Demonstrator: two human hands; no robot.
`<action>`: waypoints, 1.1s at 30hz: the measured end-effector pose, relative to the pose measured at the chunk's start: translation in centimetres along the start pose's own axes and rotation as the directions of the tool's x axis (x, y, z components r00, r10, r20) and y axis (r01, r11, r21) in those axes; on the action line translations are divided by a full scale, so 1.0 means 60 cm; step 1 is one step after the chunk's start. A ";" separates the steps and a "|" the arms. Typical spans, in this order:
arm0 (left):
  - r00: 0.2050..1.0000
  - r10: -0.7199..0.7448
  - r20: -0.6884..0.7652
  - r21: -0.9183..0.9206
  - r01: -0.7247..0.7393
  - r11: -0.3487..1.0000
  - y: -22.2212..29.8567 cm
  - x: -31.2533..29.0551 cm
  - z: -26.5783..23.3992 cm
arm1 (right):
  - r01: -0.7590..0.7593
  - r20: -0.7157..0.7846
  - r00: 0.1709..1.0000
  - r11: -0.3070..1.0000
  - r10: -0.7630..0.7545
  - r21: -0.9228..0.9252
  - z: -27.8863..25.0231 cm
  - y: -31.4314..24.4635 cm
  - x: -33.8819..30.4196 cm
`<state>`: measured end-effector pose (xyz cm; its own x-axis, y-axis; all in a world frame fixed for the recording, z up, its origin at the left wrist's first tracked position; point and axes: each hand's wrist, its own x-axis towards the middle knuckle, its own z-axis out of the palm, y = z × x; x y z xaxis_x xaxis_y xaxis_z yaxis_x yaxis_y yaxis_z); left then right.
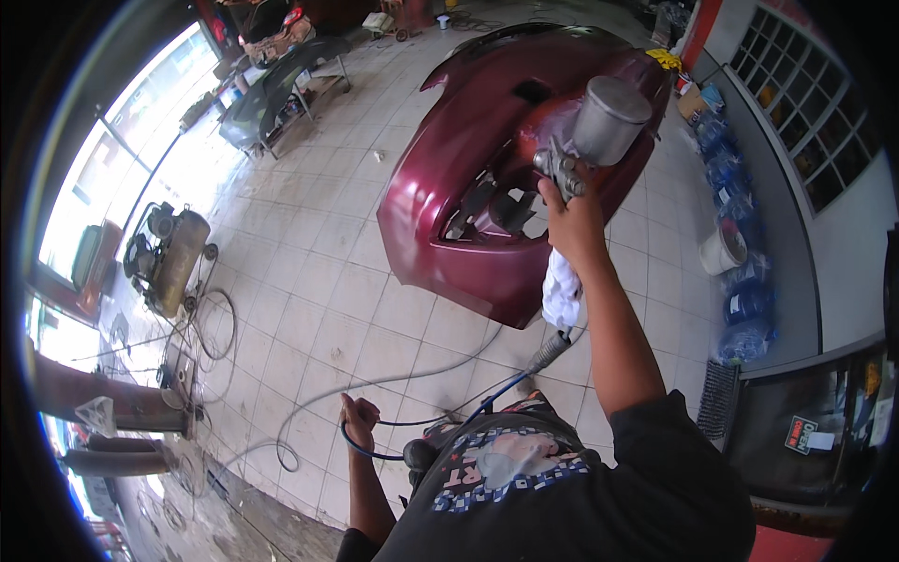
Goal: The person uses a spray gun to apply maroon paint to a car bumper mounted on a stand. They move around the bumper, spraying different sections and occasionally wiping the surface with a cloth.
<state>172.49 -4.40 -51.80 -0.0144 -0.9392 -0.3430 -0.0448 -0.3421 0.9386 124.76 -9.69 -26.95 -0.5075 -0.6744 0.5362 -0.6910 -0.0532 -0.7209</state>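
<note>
In my right hand [575, 225] is a spray gun [560, 173] with a round silver paint cup [613, 117] on top. A white cloth [561, 292] hangs below that hand, around the gun's lower end, and a hose fitting [551, 350] shows beneath it. The gun is over a glossy dark red car bumper [440, 206], which has openings and a duller orange-red patch partly hidden behind the gun. Low on the left, my left hand [360, 412] is closed around a loop of dark blue air hose [375, 455], away from the bumper.
Grey hose [412, 373] curls across the tiled floor. A wheeled air compressor [173, 258] stands at left, with another dark car panel [272, 98] on a stand beyond. Along the right wall are several wrapped blue water bottles [735, 197] and a white bucket [723, 249].
</note>
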 end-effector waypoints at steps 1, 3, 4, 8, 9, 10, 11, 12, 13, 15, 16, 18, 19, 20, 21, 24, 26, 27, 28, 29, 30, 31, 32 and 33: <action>1.000 0.005 0.016 0.014 -0.005 1.000 0.001 0.001 -0.005 | -0.043 0.075 0.996 0.999 0.041 0.022 0.008 -0.005 -0.021; 1.000 0.005 -0.018 -0.007 -0.005 1.000 -0.012 0.006 -0.019 | -0.069 0.184 0.981 0.996 0.059 0.050 0.030 -0.014 -0.065; 0.999 0.003 -0.035 -0.017 -0.004 1.000 -0.018 0.007 -0.028 | -0.087 0.227 0.971 0.995 0.072 0.055 0.046 -0.016 -0.088; 0.999 -0.023 -0.030 -0.022 0.022 1.000 -0.034 0.001 -0.076 | -0.350 0.467 0.830 0.937 0.304 0.012 0.077 -0.063 -0.135; 0.998 -0.042 -0.045 -0.029 0.041 0.999 -0.039 -0.003 -0.087 | -0.479 0.524 0.752 0.877 0.399 0.020 0.075 -0.086 -0.134; 0.998 -0.039 -0.040 -0.040 0.038 0.998 -0.045 -0.003 -0.098 | -0.602 0.575 0.660 0.798 0.484 0.019 0.077 -0.101 -0.136; 0.999 -0.042 -0.033 -0.048 0.040 0.998 -0.052 -0.003 -0.107 | -0.611 0.536 0.694 0.788 0.482 0.083 0.084 -0.103 -0.138; 0.999 -0.045 -0.026 -0.055 0.043 0.998 -0.059 -0.001 -0.115 | -0.614 0.537 0.677 0.789 0.503 0.034 0.083 -0.108 -0.126; 0.999 -0.050 -0.011 -0.027 0.049 0.998 -0.068 0.007 -0.123 | -0.606 0.517 0.682 0.796 0.517 0.004 0.085 -0.113 -0.116; 0.997 -0.050 0.057 -0.022 0.051 0.998 -0.051 0.015 -0.118 | -0.595 0.472 0.687 0.800 0.553 -0.072 0.084 -0.113 -0.092; 0.996 -0.045 0.080 -0.027 0.047 0.999 -0.040 0.020 -0.109 | -0.587 0.448 0.690 0.802 0.568 -0.112 0.082 -0.114 -0.078; 0.987 -0.018 0.160 0.003 0.017 1.000 -0.025 0.033 -0.110 | -0.540 0.368 0.746 0.828 0.555 -0.152 0.091 -0.120 -0.060; 0.983 -0.004 0.182 -0.028 0.009 1.000 -0.017 0.037 -0.106 | -0.483 0.306 0.803 0.859 0.512 -0.169 0.096 -0.125 -0.060; 0.984 0.009 0.180 -0.051 0.000 0.999 -0.007 0.038 -0.098 | -0.425 0.242 0.853 0.885 0.462 -0.190 0.101 -0.127 -0.059; 0.983 0.022 0.180 -0.073 -0.009 0.997 0.002 0.036 -0.090 | -0.367 0.178 0.896 0.905 0.406 -0.216 0.103 -0.128 -0.058; 0.973 0.055 0.226 -0.104 -0.032 0.994 0.015 0.043 -0.077 | -0.163 0.164 0.962 0.939 0.219 -0.303 0.098 -0.083 -0.059; 0.975 0.062 0.215 -0.129 -0.035 0.991 0.013 0.046 -0.087 | -0.345 0.215 0.887 0.896 0.408 -0.279 0.122 -0.155 -0.078; 0.972 0.062 0.225 -0.103 -0.039 0.994 0.012 0.048 -0.092 | -0.433 0.235 0.836 0.859 0.496 -0.274 0.125 -0.182 -0.086; 0.968 0.056 0.245 -0.073 -0.039 0.997 0.010 0.051 -0.094 | -0.490 0.286 0.786 0.835 0.548 -0.252 0.122 -0.178 -0.090; 0.964 0.050 0.263 -0.043 -0.041 0.998 0.007 0.053 -0.095 | -0.544 0.337 0.733 0.806 0.591 -0.231 0.121 -0.173 -0.091; 0.961 0.054 0.270 -0.049 -0.043 0.998 0.005 0.055 -0.095 | -0.596 0.390 0.674 0.774 0.627 -0.213 0.120 -0.170 -0.093; 0.959 0.056 0.279 -0.053 -0.042 0.998 0.004 0.056 -0.095 | -0.593 0.365 0.684 0.773 0.631 -0.225 0.119 -0.172 -0.099; 0.956 0.057 0.287 -0.058 -0.042 0.997 0.003 0.057 -0.095 | -0.563 0.319 0.715 0.783 0.622 -0.263 0.117 -0.165 -0.102; 0.960 0.058 0.273 -0.061 -0.043 0.997 -0.001 0.058 -0.096 | -0.532 0.276 0.745 0.791 0.607 -0.302 0.112 -0.153 -0.105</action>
<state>178.18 -7.79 -52.85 -0.2890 -0.9139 -0.2851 0.0168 -0.3026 0.9530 137.74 -9.91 -26.67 -0.6560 -0.7378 -0.1590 -0.4317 0.5396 -0.7229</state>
